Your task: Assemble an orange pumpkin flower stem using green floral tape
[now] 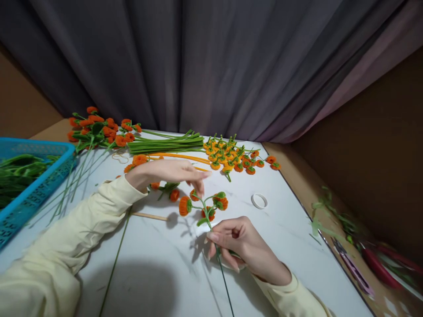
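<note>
My right hand (241,244) pinches the stem of a pipe-cleaner flower spray (206,211) between thumb and fingers. The spray carries several orange flower heads (185,205) with green bases on branching green stems, and a thin dark green stem (224,281) runs down below the hand. Above the spray is my left hand (178,173), fingers stretched out and bent downward. Its fingertips come close to one orange head; whether they touch it I cannot tell. Beneath my right hand a pale rounded thing shows, mostly hidden.
A blue basket (36,200) of green leaves stands left. Along the back lie finished orange flowers (95,125), green stems (165,144) and yellow-orange heads (224,154). A white ring (259,201), a wooden stick (150,216) and, at right, pink-handled pliers (353,266) lie around.
</note>
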Demonstrator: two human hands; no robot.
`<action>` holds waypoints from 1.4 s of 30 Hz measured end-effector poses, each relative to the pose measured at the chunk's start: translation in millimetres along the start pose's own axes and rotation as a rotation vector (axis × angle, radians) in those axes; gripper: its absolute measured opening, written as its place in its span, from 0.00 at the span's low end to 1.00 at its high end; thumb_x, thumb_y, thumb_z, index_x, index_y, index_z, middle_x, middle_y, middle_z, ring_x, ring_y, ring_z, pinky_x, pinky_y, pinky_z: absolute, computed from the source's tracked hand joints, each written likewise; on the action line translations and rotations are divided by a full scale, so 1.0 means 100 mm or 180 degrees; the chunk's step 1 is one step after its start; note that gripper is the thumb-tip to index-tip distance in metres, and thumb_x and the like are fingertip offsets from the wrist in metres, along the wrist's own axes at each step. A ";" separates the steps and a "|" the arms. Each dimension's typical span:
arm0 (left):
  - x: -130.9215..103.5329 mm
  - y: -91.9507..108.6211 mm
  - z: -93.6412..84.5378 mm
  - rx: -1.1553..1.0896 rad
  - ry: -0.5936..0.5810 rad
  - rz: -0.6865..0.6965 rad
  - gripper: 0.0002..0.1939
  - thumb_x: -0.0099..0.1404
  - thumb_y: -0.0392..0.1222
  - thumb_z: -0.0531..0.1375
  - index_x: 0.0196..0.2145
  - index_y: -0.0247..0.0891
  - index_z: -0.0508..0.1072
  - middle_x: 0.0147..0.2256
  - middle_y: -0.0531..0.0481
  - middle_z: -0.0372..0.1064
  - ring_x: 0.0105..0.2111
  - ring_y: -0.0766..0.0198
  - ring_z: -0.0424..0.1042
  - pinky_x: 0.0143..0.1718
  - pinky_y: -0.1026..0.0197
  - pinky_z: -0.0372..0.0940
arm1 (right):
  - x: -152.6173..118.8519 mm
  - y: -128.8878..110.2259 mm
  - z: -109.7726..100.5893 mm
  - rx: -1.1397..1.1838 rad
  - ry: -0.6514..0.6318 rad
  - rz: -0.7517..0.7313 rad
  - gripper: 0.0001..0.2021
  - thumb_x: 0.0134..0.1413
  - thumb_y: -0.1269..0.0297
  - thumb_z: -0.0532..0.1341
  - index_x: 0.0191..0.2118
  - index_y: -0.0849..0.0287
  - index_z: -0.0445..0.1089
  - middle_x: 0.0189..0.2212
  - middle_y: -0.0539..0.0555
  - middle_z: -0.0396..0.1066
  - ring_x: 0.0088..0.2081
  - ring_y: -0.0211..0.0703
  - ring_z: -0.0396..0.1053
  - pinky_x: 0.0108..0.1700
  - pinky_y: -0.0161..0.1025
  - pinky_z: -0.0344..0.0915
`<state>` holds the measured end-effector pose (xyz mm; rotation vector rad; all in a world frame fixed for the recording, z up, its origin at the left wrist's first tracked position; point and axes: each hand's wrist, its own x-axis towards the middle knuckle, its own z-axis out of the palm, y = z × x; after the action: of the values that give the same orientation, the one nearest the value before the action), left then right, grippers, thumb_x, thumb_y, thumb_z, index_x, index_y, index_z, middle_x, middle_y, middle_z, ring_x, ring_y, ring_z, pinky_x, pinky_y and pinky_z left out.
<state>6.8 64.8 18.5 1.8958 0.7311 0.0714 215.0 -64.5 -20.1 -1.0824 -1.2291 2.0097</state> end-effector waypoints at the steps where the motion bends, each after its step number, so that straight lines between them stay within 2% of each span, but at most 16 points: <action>1: 0.01 0.02 0.04 0.0050 -0.0280 -0.0104 0.25 0.64 0.58 0.51 0.36 0.36 0.78 0.32 0.48 0.75 0.33 0.65 0.70 0.38 0.69 0.62 | 0.00 0.00 0.02 -0.0078 0.0015 0.0030 0.16 0.50 0.58 0.65 0.24 0.70 0.73 0.06 0.44 0.57 0.08 0.24 0.48 0.11 0.26 0.40; 2: 0.01 0.03 0.09 0.0084 -0.0463 -0.0168 0.23 0.62 0.59 0.54 0.35 0.36 0.78 0.30 0.49 0.75 0.30 0.67 0.69 0.33 0.70 0.62 | 0.00 0.00 0.03 -0.0130 0.0028 0.0051 0.17 0.51 0.57 0.64 0.24 0.69 0.73 0.06 0.44 0.56 0.09 0.24 0.47 0.12 0.26 0.41; 4: 0.02 0.07 0.17 0.0138 -0.0530 -0.0185 0.20 0.58 0.57 0.59 0.34 0.37 0.78 0.28 0.51 0.74 0.26 0.69 0.67 0.25 0.71 0.58 | 0.01 0.01 0.03 -0.0107 0.0033 0.0046 0.17 0.51 0.57 0.64 0.24 0.69 0.73 0.07 0.44 0.57 0.09 0.24 0.47 0.12 0.26 0.41; 8: 0.03 0.09 0.24 0.0058 -0.0446 0.0043 0.16 0.58 0.52 0.61 0.30 0.35 0.79 0.23 0.51 0.72 0.21 0.71 0.62 0.20 0.70 0.54 | 0.07 0.11 -0.04 0.0356 -0.0236 0.0045 0.14 0.48 0.58 0.66 0.28 0.69 0.74 0.18 0.54 0.72 0.09 0.23 0.51 0.10 0.25 0.39; 11: 0.03 0.06 0.24 -0.0136 -0.0374 0.0383 0.14 0.57 0.50 0.62 0.30 0.35 0.80 0.24 0.49 0.73 0.24 0.68 0.65 0.24 0.69 0.58 | 0.15 0.26 -0.12 0.1008 -0.0793 0.0196 0.16 0.45 0.58 0.68 0.33 0.68 0.75 0.23 0.58 0.75 0.08 0.23 0.51 0.09 0.25 0.39; 15: 0.04 0.07 0.28 -0.0415 -0.0446 0.0861 0.11 0.57 0.47 0.63 0.29 0.37 0.81 0.26 0.45 0.74 0.31 0.62 0.70 0.35 0.65 0.63 | 0.24 0.47 -0.13 0.1566 -0.1359 0.0386 0.18 0.39 0.56 0.70 0.30 0.68 0.75 0.19 0.56 0.74 0.06 0.24 0.47 0.07 0.27 0.39; 17: 0.05 0.09 0.30 -0.0456 -0.0537 0.1048 0.10 0.57 0.46 0.63 0.28 0.37 0.81 0.28 0.44 0.75 0.34 0.60 0.70 0.39 0.63 0.64 | 0.26 0.51 -0.09 0.1586 -0.1485 0.0445 0.17 0.36 0.57 0.71 0.26 0.68 0.73 0.12 0.51 0.68 0.05 0.25 0.46 0.07 0.27 0.38; 19: 0.04 0.12 0.30 -0.0395 -0.0613 0.1161 0.11 0.59 0.46 0.62 0.27 0.38 0.81 0.32 0.43 0.75 0.36 0.59 0.71 0.41 0.63 0.64 | 0.25 0.49 -0.05 0.1471 -0.1433 0.0433 0.15 0.36 0.59 0.71 0.24 0.68 0.72 0.08 0.47 0.63 0.06 0.26 0.47 0.08 0.27 0.39; 21: 0.02 0.12 0.26 -0.0206 -0.0678 0.1256 0.10 0.61 0.43 0.60 0.29 0.38 0.81 0.36 0.44 0.76 0.42 0.58 0.70 0.46 0.63 0.62 | 0.22 0.43 -0.03 0.1331 -0.1199 0.0334 0.14 0.39 0.60 0.70 0.23 0.68 0.72 0.10 0.49 0.65 0.06 0.25 0.47 0.08 0.26 0.39; 24: -0.05 0.12 0.12 0.0228 -0.0537 0.1217 0.13 0.61 0.37 0.59 0.43 0.43 0.77 0.46 0.49 0.73 0.51 0.60 0.65 0.52 0.64 0.57 | 0.16 0.29 -0.05 0.1090 -0.0662 0.0119 0.14 0.44 0.60 0.68 0.24 0.69 0.73 0.18 0.56 0.72 0.07 0.23 0.47 0.09 0.27 0.35; 27: -0.14 0.14 -0.03 0.0421 0.0210 0.0767 0.21 0.59 0.38 0.61 0.52 0.45 0.69 0.54 0.51 0.65 0.52 0.61 0.63 0.51 0.65 0.56 | 0.10 0.17 -0.06 0.0672 -0.0108 -0.0107 0.14 0.48 0.60 0.66 0.24 0.69 0.74 0.18 0.56 0.72 0.08 0.22 0.48 0.10 0.26 0.36; 30: -0.19 0.18 -0.06 0.0371 0.0858 0.0188 0.16 0.64 0.48 0.55 0.46 0.40 0.74 0.45 0.50 0.71 0.43 0.63 0.68 0.45 0.66 0.59 | 0.07 0.11 -0.02 0.0217 0.0247 -0.0140 0.16 0.51 0.59 0.64 0.24 0.70 0.74 0.09 0.48 0.62 0.08 0.22 0.46 0.12 0.27 0.39; 33: -0.16 0.19 0.01 0.0503 0.0564 -0.0270 0.22 0.63 0.56 0.53 0.37 0.37 0.78 0.30 0.52 0.73 0.29 0.68 0.67 0.32 0.69 0.59 | 0.05 0.13 0.05 0.0047 0.0343 -0.0068 0.18 0.53 0.56 0.62 0.24 0.69 0.74 0.06 0.44 0.55 0.08 0.24 0.45 0.12 0.27 0.40; 36: -0.08 0.15 0.11 0.0547 0.0211 -0.0437 0.23 0.59 0.59 0.56 0.34 0.35 0.78 0.24 0.52 0.71 0.21 0.70 0.61 0.22 0.69 0.53 | 0.05 0.15 0.09 0.0014 0.0329 -0.0045 0.18 0.54 0.55 0.62 0.24 0.68 0.73 0.06 0.44 0.55 0.09 0.24 0.44 0.12 0.27 0.41; 40: -0.01 0.09 0.17 0.0147 0.0017 -0.0104 0.17 0.57 0.52 0.61 0.33 0.35 0.78 0.28 0.50 0.74 0.25 0.69 0.66 0.24 0.70 0.55 | 0.07 0.16 0.06 0.0046 0.0302 -0.0077 0.18 0.54 0.56 0.62 0.24 0.69 0.74 0.06 0.43 0.54 0.09 0.23 0.44 0.12 0.27 0.40; 42: 0.00 0.07 0.18 -0.0098 -0.0016 0.0159 0.13 0.57 0.48 0.63 0.32 0.35 0.78 0.28 0.49 0.75 0.27 0.67 0.69 0.27 0.70 0.58 | 0.09 0.18 0.03 0.0223 0.0153 -0.0096 0.17 0.52 0.57 0.63 0.25 0.69 0.74 0.08 0.46 0.60 0.08 0.23 0.45 0.12 0.26 0.39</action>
<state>16.8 48.3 16.2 1.8845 0.6758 0.1088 207.3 -67.0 -38.5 -1.0661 -1.1357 1.9777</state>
